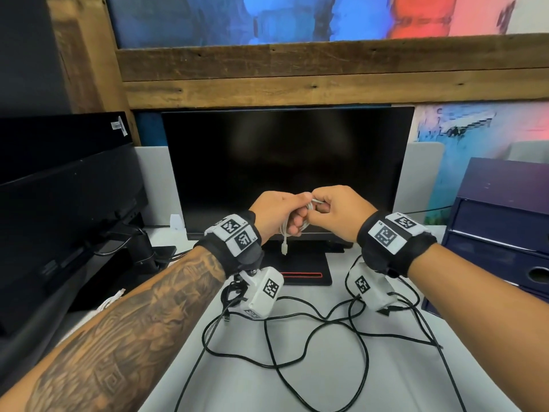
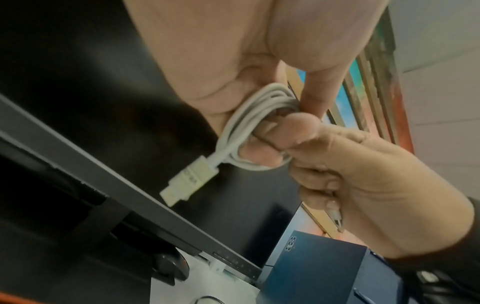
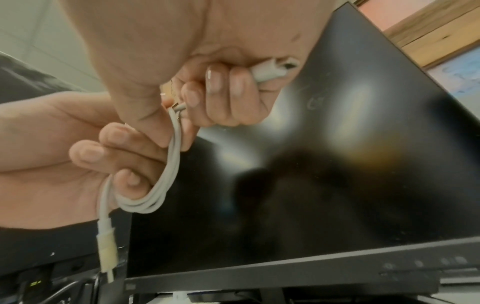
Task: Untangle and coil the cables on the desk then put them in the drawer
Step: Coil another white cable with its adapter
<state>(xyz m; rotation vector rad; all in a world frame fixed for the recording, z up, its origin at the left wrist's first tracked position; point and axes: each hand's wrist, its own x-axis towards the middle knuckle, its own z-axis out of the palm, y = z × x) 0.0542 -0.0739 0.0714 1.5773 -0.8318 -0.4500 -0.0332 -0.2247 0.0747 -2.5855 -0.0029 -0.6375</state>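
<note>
A white cable (image 1: 284, 230) (image 2: 244, 125) (image 3: 166, 181) is wound in loops round the fingers of my left hand (image 1: 282, 214) (image 3: 85, 152), held up before the monitor. Its USB plug (image 1: 284, 248) (image 2: 188, 183) (image 3: 107, 255) dangles below the hand. My right hand (image 1: 332, 211) (image 2: 363, 181) grips the cable's other end, and that small connector (image 3: 275, 69) (image 2: 337, 218) sticks out of the fist. Black cables (image 1: 297, 343) lie tangled on the white desk (image 1: 386, 382) below my wrists. A dark blue drawer unit (image 1: 502, 233) (image 2: 324, 273) stands at the right.
A dark monitor (image 1: 285, 171) (image 3: 324, 164) stands right behind my hands, on a black base (image 1: 300, 266). More black screens (image 1: 68, 203) crowd the left side. Another white cable (image 1: 114, 295) lies by my left forearm. A wooden-framed painting (image 1: 297, 69) hangs above.
</note>
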